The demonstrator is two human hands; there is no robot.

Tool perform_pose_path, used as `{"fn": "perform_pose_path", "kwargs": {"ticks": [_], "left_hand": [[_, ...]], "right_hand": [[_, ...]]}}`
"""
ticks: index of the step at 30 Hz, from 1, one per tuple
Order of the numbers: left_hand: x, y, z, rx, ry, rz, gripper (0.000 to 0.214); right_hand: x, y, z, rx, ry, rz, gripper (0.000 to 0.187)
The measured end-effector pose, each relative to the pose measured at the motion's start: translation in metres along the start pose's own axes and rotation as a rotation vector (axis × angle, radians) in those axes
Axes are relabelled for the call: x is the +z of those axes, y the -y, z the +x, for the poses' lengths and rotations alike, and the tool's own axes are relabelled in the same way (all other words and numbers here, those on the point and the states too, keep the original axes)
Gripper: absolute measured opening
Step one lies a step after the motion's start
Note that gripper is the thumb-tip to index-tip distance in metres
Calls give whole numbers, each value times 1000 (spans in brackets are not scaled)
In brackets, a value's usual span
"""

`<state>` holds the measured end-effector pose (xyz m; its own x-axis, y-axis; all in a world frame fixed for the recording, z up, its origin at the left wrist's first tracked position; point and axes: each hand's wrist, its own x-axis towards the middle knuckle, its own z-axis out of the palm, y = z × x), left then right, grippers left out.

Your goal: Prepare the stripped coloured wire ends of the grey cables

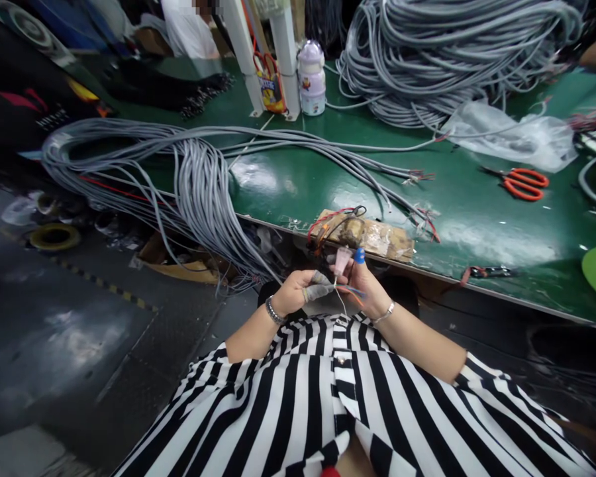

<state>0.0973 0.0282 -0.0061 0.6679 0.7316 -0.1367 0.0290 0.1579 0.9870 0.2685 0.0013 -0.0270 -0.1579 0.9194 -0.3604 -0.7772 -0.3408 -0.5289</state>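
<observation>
Item 1: L hand (294, 293), thumb & finger in grey covers (318, 291). We logged the covered tips drawn together, pinching thin wires (356, 298) (orange, blue, a pale one trailing down) btwn the hands, in front of the bench edge.

Item 2: R hand (370, 291), just beside, blue cover (359, 256) on a raised digit, other fingers curled nr the wires. We couldn't tell if they gripped. Pale-pink tapered piece (343, 258) at the fingers; cover or fitting, we couldn't tell.

Item 3: green bench (288, 189), w/ taped wood block (385, 240) at front edge, red & dark leads (334, 224) on its L end.

Item 4: grey cable bundle (206, 175), draped over the edge, loose ends on bench.

Item 5: bigger grey cable coil (457, 59), far side, nr clear plastic bag (514, 136).

Item 6: orange-handled scissors (526, 184), R side, well apart from both hands.

Status, our judgement: wires in hand were sorted apart, fanned out; several bundle ends already showed coloured cores. Outstanding: we saw no finished join on the held wires; tips too small to call bare or not. Bulk of the cable lay away from the hands.
</observation>
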Motion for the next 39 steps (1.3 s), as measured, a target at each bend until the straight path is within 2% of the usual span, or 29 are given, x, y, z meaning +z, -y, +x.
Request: {"fn": "perform_pose_path", "kwargs": {"ticks": [5, 9, 13, 15, 17, 24, 30, 35, 39], "left_hand": [[-6, 0, -27, -56, 54, 9, 37], [-9, -2, -48, -39, 66, 57, 32], [-13, -1, -55, -15, -84, 48, 32], [-15, 1, -51, 7, -169, 19, 33], [-17, 3, -44, 25, -199, -4, 34], [-12, 0, -7, 75, -141, -30, 34], [-9, 3, 11, 50, -119, -7, 39], [-8, 5, 17, 26, -94, 11, 42], [-10, 8, 19, 0, -61, 15, 43]], "right_hand": [[-16, -5, -3, 15, -21, -55, 62], [-20, -5, -4, 0, 33, -146, 63], [-15, -1, -6, 12, 86, -166, 62], [-12, 3, -8, 21, 104, -157, 61], [-8, 7, -8, 27, 105, -154, 57], [-10, 11, -4, -101, 41, -237, 39], [-7, 1, -4, -306, -141, -237, 47], [3, 3, 0, -70, -38, -149, 51], [8, 7, 3, -38, -65, -69, 47]]}}
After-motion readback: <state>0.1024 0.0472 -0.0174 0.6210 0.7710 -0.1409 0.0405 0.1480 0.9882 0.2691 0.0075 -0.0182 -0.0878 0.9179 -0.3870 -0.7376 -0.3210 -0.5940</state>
